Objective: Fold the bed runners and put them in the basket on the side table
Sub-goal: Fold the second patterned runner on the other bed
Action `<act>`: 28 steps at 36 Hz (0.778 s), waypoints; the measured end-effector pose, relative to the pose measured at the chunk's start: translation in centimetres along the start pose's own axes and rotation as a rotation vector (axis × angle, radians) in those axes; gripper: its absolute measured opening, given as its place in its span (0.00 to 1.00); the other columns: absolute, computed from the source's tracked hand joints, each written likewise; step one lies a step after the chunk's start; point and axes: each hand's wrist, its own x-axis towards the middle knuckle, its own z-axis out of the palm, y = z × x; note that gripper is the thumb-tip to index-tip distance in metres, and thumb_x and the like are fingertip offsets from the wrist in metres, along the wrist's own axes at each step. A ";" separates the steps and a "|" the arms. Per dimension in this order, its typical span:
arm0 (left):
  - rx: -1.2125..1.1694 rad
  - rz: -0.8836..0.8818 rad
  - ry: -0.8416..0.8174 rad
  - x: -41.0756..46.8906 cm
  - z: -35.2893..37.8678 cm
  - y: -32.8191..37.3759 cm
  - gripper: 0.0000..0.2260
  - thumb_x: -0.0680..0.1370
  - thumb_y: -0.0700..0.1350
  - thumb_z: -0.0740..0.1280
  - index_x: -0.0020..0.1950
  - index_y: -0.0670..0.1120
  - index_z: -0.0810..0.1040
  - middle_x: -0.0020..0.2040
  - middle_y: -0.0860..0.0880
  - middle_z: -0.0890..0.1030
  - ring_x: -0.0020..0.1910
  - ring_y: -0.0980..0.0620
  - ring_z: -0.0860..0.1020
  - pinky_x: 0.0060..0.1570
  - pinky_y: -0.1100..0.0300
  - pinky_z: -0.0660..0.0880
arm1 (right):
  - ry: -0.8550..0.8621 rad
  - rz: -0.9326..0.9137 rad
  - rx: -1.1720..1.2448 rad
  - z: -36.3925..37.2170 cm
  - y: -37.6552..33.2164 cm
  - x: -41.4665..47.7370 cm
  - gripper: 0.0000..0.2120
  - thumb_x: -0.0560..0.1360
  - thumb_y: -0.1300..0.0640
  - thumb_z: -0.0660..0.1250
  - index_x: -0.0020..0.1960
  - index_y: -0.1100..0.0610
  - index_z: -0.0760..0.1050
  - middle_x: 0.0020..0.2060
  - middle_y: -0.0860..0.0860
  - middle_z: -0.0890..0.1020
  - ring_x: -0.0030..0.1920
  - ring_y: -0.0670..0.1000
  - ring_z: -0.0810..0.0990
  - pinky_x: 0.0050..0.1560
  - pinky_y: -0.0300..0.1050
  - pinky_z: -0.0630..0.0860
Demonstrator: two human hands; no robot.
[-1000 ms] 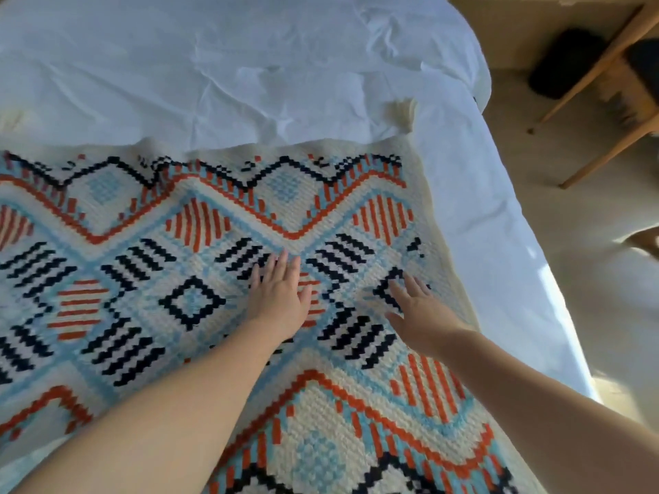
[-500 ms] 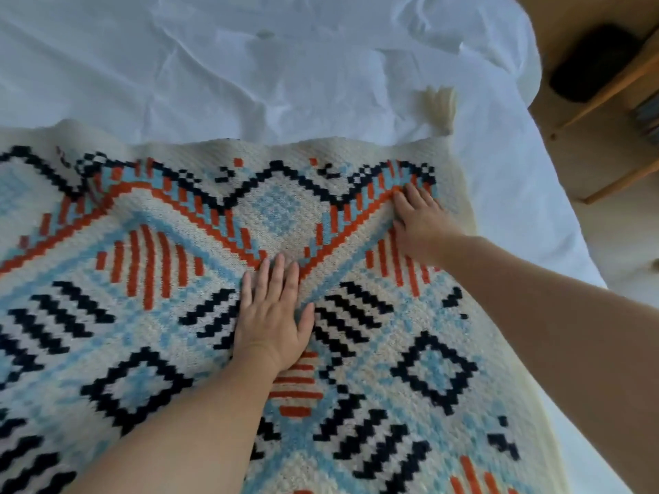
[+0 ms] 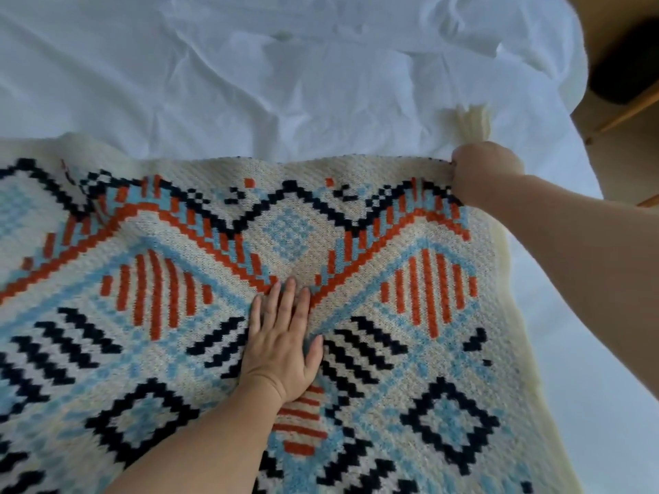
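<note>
Lying on the bed: bed runner, cream with blue, orange and black pattern, spread flat; its far edge runs left to right and its right edge comes back toward the viewer. It is cropped at the left and bottom, so its long axis cannot be told.
Left hand: palm down, fingers straight and close together, pressing the runner's middle, fingertips toward the far edge.
Right hand: fingers curled, pinching the runner's far right corner, just below a cream tassel.
Sheet: white, creased, showing beyond the far edge and along the right.
Room: pale floor, wooden legs, a blurred dark object.
</note>
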 end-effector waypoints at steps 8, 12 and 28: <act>0.005 -0.044 -0.084 -0.4 -2.9 0.6 0.32 0.77 0.63 0.39 0.77 0.47 0.44 0.79 0.46 0.44 0.77 0.47 0.42 0.74 0.45 0.41 | -0.054 -0.056 0.042 -1.8 2.1 -7.0 0.08 0.74 0.70 0.57 0.43 0.59 0.71 0.32 0.52 0.72 0.30 0.50 0.69 0.28 0.44 0.65; -0.158 -0.080 0.051 0.7 -7.6 1.8 0.28 0.79 0.55 0.53 0.76 0.45 0.57 0.77 0.45 0.57 0.75 0.47 0.54 0.75 0.48 0.48 | -0.077 -0.070 0.078 -2.6 3.0 -12.0 0.09 0.75 0.69 0.56 0.46 0.58 0.72 0.35 0.53 0.74 0.34 0.54 0.73 0.34 0.47 0.71; 0.019 0.126 0.079 -1.0 -17.4 2.2 0.11 0.79 0.42 0.61 0.61 0.47 0.76 0.60 0.49 0.77 0.58 0.48 0.73 0.60 0.52 0.69 | -0.103 -0.140 0.064 -4.1 7.1 -26.8 0.15 0.80 0.63 0.55 0.59 0.53 0.77 0.57 0.54 0.79 0.52 0.55 0.79 0.43 0.43 0.71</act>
